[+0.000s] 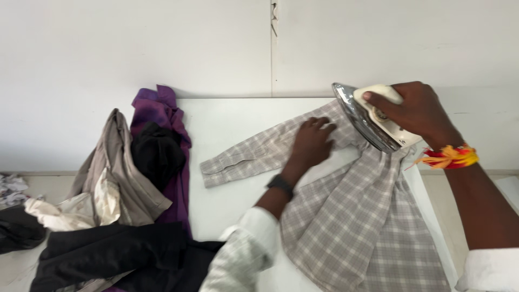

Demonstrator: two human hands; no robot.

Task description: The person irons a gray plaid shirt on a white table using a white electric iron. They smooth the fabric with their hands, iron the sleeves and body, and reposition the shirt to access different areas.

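On white table [227,162]: ironing checked shirt [357,221].
Left hand [312,141] fingers spread flat on sleeve; right hand [416,111] gripping tilted iron [367,121] just beside.

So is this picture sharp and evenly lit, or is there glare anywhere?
Head view: soft, even light with faint shadows; the iron soleplate shows a dull sheen; the right hand and left hand look slightly soft; the checked shirt reads clearly.

A heap of clothes lies at the table's [232,124] left edge: a purple shirt [162,111] farthest, a black garment [157,154] on it, a beige one [116,178] beside, cream cloth [65,211] and dark trousers [119,251] nearest. A white wall [135,43] stands behind.
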